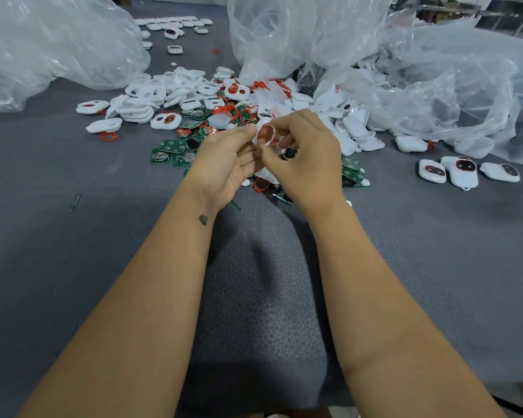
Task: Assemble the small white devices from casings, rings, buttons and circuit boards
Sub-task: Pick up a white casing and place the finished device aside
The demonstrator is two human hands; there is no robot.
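Note:
Both hands meet above the middle of the parts heap. My left hand (pixel 227 158) and my right hand (pixel 305 152) together pinch a white casing (pixel 265 135) with a red ring seated in its opening, held tilted in the air. Under the hands lie green circuit boards (pixel 172 146), loose red rings (pixel 108 136) and white casing halves (pixel 139 108) spread over the grey table (pixel 73 236). A loose red ring (pixel 261 185) lies just below the hands.
Three white devices with red-rimmed dark faces (pixel 462 170) lie at the right. Solid white back covers (pixel 354 128) pile up right of the hands. Crumpled clear plastic bags (pixel 435 79) sit at back right and back left (pixel 52 40). More devices (pixel 172 25) line the far edge.

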